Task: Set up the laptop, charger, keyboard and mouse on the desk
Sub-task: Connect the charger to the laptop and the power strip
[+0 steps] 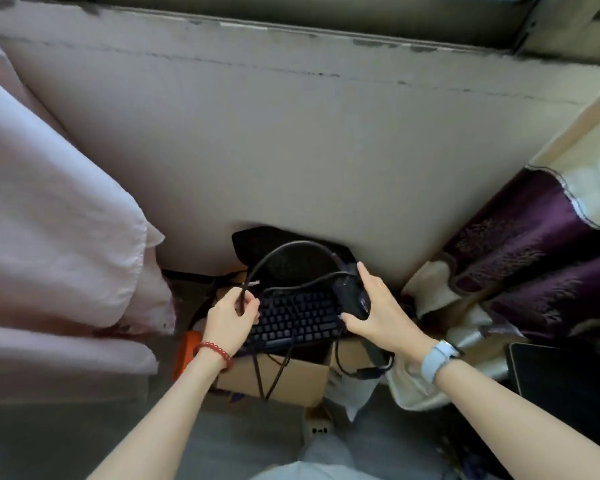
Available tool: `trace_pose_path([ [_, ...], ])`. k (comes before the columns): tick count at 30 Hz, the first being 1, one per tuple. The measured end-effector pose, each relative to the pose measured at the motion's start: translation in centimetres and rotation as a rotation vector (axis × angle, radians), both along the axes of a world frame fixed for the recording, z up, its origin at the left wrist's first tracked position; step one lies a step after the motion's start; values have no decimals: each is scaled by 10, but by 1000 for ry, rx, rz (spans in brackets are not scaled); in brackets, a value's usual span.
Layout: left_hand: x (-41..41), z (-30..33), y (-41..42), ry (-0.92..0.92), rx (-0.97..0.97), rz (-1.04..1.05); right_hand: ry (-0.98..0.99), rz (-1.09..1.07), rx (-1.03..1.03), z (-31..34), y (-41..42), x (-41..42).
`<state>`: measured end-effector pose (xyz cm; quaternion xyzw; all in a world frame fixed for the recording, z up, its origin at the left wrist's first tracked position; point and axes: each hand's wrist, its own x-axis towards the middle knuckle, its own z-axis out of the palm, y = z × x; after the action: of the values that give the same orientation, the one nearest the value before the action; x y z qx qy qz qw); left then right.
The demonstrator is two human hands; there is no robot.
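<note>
A black charger brick (352, 297) is gripped in the right hand (374, 315), with the thumb curled under its near end and the forefinger laid straight along its far edge. Its black cable (291, 245) is arched up and over to the left hand (227, 318), where it is pinched between curled fingers and thumb. A black keyboard (295, 318) is seen just below and between both hands, resting on an open cardboard box (274, 377).
</note>
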<state>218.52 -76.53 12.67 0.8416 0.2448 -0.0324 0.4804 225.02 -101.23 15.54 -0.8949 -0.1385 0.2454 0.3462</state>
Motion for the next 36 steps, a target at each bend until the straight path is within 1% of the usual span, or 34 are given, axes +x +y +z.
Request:
trace_pose_path([
  [3, -16, 27, 1, -54, -156, -1, -16, -295, 134, 34, -6, -18],
  [5, -17, 47, -4, -98, -287, -15, -27, -387, 201, 48, -6, -28],
  [6, -16, 57, -8, -111, -321, -47, -30, -426, 228, 52, -5, -33],
  [11, -36, 112, -35, -137, -399, -369, -94, -684, 426, 85, -7, -75],
  [13, -42, 122, -43, -141, -282, -506, -123, -776, 502, 99, -12, -85],
  [16, -47, 118, -48, -183, -57, -590, -174, -931, 664, 118, -23, -96],
  [18, -51, 109, -47, -214, 101, -521, -225, -1017, 714, 126, -33, -101],
  [19, -54, 105, -46, -231, 150, -455, -245, -1038, 700, 129, -37, -104],
  [21, -60, 102, -45, -265, 174, -314, -263, -1019, 618, 130, -42, -114],
  [23, -63, 105, -44, -271, 167, -264, -270, -963, 537, 130, -43, -130],
  [24, -63, 107, -44, -259, 185, -289, -276, -929, 505, 128, -44, -137],
  [27, -51, 114, -46, -239, 286, -449, -312, -796, 372, 122, -50, -155],
  [29, -40, 119, -54, -248, 294, -561, -342, -703, 297, 125, -53, -164],
  [31, -28, 126, -67, -253, 278, -595, -385, -632, 245, 132, -59, -171],
  [33, -17, 133, -84, -242, 211, -590, -442, -574, 200, 142, -67, -175],
  [34, -13, 137, -92, -217, 164, -620, -470, -557, 184, 147, -72, -176],
  [36, -8, 141, -109, -100, -11, -773, -531, -556, 170, 155, -82, -177],
])
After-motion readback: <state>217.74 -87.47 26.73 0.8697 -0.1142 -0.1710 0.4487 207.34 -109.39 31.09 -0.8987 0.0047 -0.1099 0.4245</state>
